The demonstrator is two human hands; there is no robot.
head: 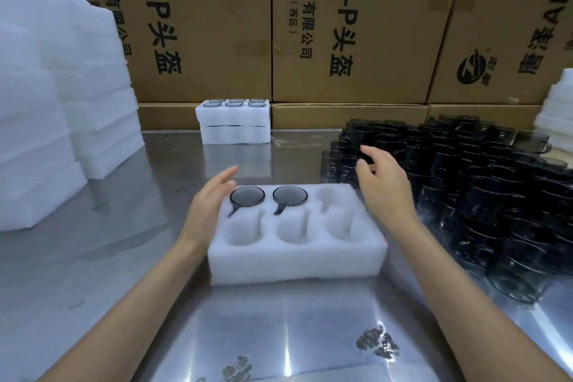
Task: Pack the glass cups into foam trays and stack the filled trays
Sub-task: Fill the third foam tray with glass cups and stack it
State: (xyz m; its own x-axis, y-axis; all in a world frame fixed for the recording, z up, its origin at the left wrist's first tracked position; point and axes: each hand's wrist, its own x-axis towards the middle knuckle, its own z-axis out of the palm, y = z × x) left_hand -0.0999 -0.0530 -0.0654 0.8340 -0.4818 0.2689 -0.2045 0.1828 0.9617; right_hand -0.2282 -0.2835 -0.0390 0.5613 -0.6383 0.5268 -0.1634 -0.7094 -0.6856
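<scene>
Far left: tall stacks of empty white foam trays [62, 96] sit on the steel bench [108, 257], reaching from the near-left edge back toward the cardboard boxes [356, 25] that wall off the far side.

Centre far, against the boxes: two filled trays stacked [234, 125], top one showing six glass rims.

Centre near: the working foam tray [294, 260], six pockets in two rows of three. Far-left pocket holds a smoky glass cup [247, 196], far-middle pocket holds a second cup [290, 196]; both sit upright, rims up, handles pointing near-left into the slots. Far-right pocket and all three near pockets have no cup.

Left hand [210, 208] lies along the tray's left wall, fingers straight and relaxed, fingertips by the far-left corner next to the first cup. Grasping nothing. Whether it actually touches the foam: cannot tell.

Right hand [384, 183] hovers over the tray's far-right corner, released, fingers loosely spread and pointing far-left, right at the edge of the cup pile. Nothing in it.

Right: big pile of loose dark glass cups [483, 195] on the bench, spreading from just beside the tray out to the right edge and back to the boxes. Far right: another short stack of white foam [558, 112] behind the pile.
</scene>
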